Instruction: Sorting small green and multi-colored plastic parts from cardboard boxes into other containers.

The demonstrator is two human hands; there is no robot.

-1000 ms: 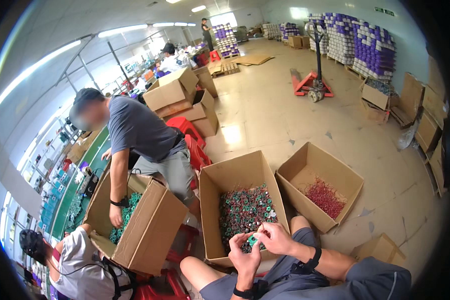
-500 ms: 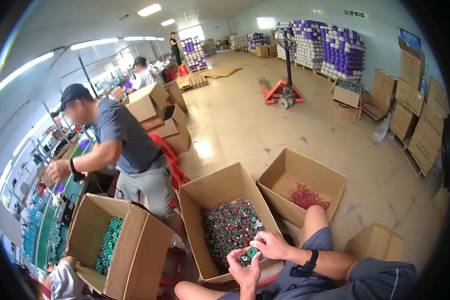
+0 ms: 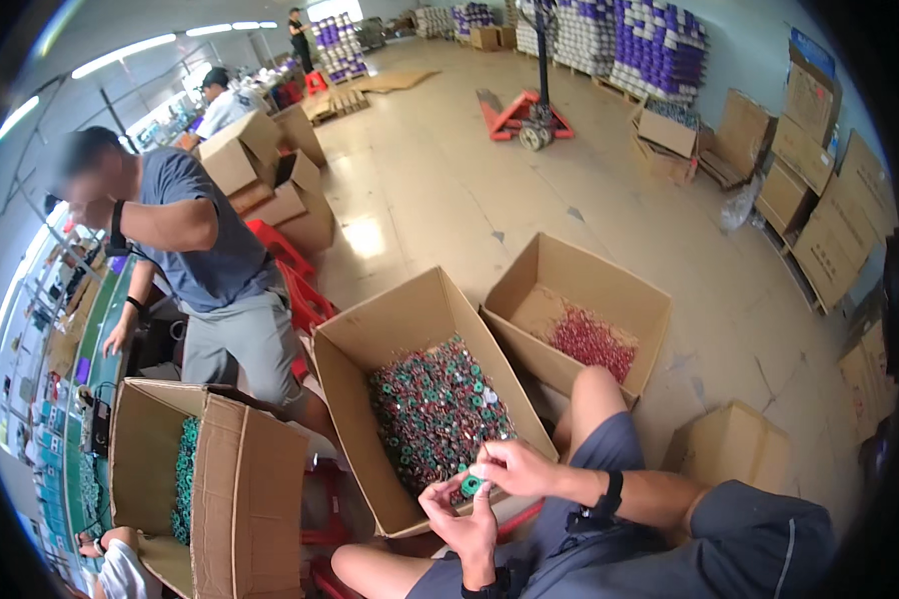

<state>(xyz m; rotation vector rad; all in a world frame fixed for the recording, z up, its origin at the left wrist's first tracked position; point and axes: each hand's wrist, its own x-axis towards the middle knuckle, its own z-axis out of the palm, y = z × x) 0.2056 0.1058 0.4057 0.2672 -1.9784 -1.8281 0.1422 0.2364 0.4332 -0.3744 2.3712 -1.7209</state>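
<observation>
The floor is a wide, pale, glossy concrete spread, with stacks of purple-and-white packs against the far wall and a red pallet jack parked before them. Flat and folded cartons line the right edge of the floor. Nearer, a person in a grey shirt stands bent over beside two red stools, with an open carton tipped on its side at the near left, green parts showing inside. Two open boxes sit side by side on the floor in front of the seated person: the middle box is heaped with small green and copper-coloured coils, and the box to its right holds a thin scatter of red wire pieces in its near corner. The seated person's bare knee rises just beside that box. Over the near edge of the middle box, the left hand is held upright, its fingers curled and pinching a small green ring coil from below. The right hand, a black band at its wrist, closes its fingertips on the same coil from above, so both hands touch it at once
</observation>
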